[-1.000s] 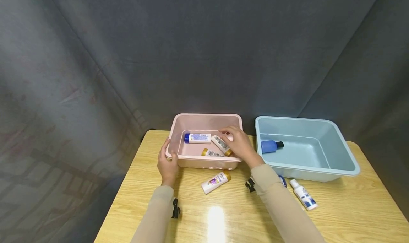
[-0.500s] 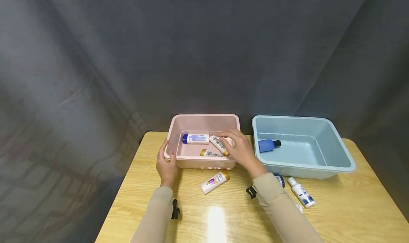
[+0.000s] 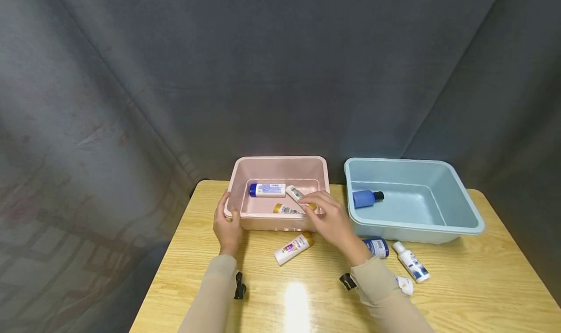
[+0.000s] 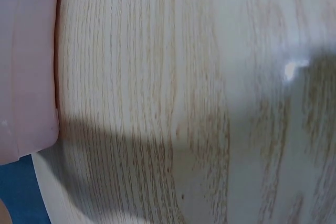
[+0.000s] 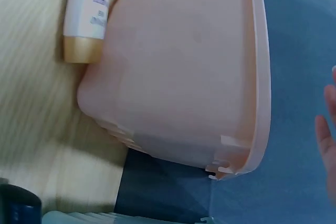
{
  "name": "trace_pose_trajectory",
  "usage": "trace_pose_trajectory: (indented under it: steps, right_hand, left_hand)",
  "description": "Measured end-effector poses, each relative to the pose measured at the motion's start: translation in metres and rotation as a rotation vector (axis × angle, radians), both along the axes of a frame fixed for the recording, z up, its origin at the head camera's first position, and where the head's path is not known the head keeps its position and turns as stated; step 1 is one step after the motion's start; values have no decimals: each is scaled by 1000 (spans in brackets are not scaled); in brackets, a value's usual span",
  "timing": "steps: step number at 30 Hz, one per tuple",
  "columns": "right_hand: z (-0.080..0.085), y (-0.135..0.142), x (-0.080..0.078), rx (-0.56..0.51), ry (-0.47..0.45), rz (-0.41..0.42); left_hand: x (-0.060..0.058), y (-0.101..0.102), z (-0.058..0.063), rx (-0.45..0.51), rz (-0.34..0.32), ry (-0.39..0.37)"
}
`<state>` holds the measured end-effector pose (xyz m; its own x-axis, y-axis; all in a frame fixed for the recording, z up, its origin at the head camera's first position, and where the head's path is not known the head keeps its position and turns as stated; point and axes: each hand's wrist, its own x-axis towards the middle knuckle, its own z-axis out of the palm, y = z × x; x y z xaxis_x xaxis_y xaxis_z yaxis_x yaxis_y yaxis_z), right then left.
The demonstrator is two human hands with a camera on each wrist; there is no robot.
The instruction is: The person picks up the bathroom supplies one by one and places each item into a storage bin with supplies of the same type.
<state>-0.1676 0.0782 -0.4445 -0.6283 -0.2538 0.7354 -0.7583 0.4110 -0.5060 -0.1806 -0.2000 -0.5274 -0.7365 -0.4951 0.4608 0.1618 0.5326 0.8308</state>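
Observation:
At the front left corner of the pink bin [image 3: 280, 223], my left hand [image 3: 227, 231] grips the rim. My right hand [image 3: 332, 222] is raised over the bin's front right edge, fingers loosely bent, with nothing seen between them; in the right wrist view its fingers [image 5: 326, 108] show at the right edge. Inside lie a blue-capped white bottle [image 3: 270, 190], a slanted white bottle [image 3: 294, 192] partly behind the right fingers, and a gold-capped bottle [image 3: 287, 210] by the front wall. Another gold-capped white bottle [image 3: 291, 249] lies on the table before the bin.
A light blue bin [image 3: 416, 230] stands to the right, holding a blue bottle [image 3: 364, 199] with a black cap. In front of it lie a dark blue container [image 3: 378, 248], a white bottle [image 3: 412, 263] and a white item [image 3: 405, 285] partly under the right sleeve. A dark curtain [image 3: 280, 80] hangs behind.
My right hand has drawn back from the slanted bottle toward the pink bin's front edge, leaving the bottle inside. My left hand has kept its grip on the bin.

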Motion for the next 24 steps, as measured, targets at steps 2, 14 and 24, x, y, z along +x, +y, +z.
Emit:
trace_pose_trajectory:
  steps: [2, 14, 24]
  right_hand:
    - [-3, -1, 5, 7, 7, 16]
    - [-20, -7, 24, 4, 80, 137]
    - [-41, -12, 37, 34, 4, 126]
  left_hand:
    - [0, 0, 0, 2, -5, 1]
    - [1, 0, 2, 25, -7, -13]
    - [-2, -1, -1, 8, -5, -11]
